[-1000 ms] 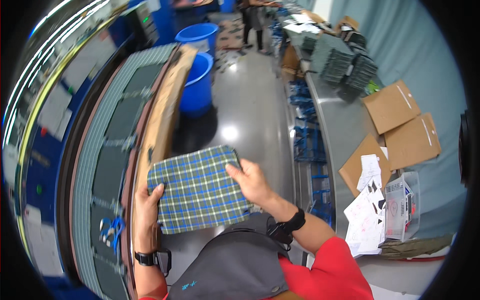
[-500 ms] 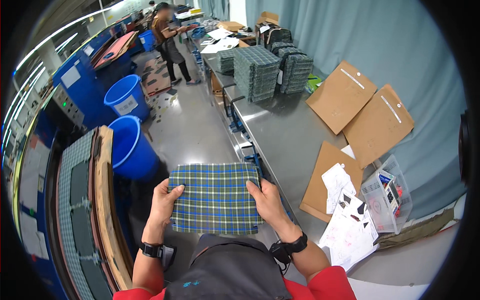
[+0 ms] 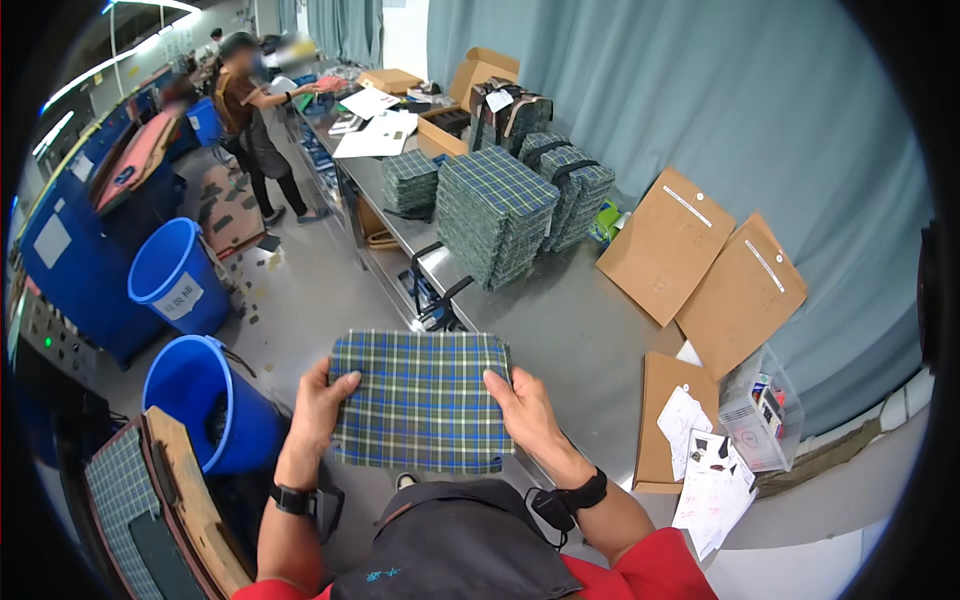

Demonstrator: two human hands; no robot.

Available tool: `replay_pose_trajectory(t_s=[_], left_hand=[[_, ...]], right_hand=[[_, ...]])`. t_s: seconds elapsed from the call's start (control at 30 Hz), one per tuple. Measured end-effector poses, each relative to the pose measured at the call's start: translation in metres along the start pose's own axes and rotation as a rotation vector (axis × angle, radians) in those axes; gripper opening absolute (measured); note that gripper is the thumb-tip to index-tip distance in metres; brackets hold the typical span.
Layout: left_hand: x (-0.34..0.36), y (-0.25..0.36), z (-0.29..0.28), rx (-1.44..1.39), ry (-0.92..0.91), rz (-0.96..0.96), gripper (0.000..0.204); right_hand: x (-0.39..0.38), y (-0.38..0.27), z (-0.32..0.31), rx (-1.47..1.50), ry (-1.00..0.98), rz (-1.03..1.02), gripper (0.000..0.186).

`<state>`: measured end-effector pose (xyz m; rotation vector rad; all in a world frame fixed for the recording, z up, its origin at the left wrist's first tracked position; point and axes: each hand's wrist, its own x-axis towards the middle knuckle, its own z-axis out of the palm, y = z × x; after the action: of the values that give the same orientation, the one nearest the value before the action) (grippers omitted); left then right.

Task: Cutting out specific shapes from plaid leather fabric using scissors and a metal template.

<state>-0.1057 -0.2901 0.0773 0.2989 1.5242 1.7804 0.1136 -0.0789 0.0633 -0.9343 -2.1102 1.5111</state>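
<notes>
I hold a rectangular stack of green, blue and white plaid fabric pieces (image 3: 422, 400) level in front of my dark apron (image 3: 450, 540). My left hand (image 3: 322, 405) grips its left edge, thumb on top. My right hand (image 3: 522, 410) grips the right edge the same way. Past my hands, taller piles of similar plaid pieces (image 3: 495, 225) stand on the steel table (image 3: 530, 320), beside a small pile (image 3: 408, 180) and strapped bundles (image 3: 575, 200).
Kraft envelopes (image 3: 660, 240), white papers (image 3: 710, 500) and a clear bin (image 3: 760, 430) lie at the right. Blue buckets (image 3: 175, 275) and a board stack (image 3: 190, 500) stand at the left. A person (image 3: 262, 140) stands at the table's far end. A curtain (image 3: 760, 120) hangs behind the table.
My view has turned rightward toward the table and its piles. The plaid stack, tilted earlier, is now squared in front of me, still in both hands. The far person's arm reaches over the table.
</notes>
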Motion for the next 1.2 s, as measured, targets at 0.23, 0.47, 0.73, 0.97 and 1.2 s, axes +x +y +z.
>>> replay_pose_trajectory(t_s=[0.23, 0.47, 0.73, 0.97, 1.2], left_hand=[[0.143, 0.028, -0.004, 0.078, -0.184, -0.029, 0.029], [0.297, 0.061, 0.04, 0.185, -0.328, -0.048, 0.031], [0.448, 0.112, 0.098, 0.386, -0.501, -0.019, 0.041], [0.558, 0.109, 0.166, 0.448, -0.746, -0.068, 0.048], [0.648, 0.012, 0.2, 0.799, -0.807, 0.086, 0.038]], right_hand=[[0.09, -0.017, 0.017, 0.118, 0.193, 0.049, 0.045], [0.207, 0.007, 0.001, 0.163, 0.299, 0.104, 0.042], [0.32, 0.0, -0.02, 0.343, 0.476, 0.108, 0.033], [0.38, -0.002, -0.049, 0.465, 0.63, 0.24, 0.033], [0.409, 0.042, -0.068, -0.029, 0.659, 0.574, 0.028]])
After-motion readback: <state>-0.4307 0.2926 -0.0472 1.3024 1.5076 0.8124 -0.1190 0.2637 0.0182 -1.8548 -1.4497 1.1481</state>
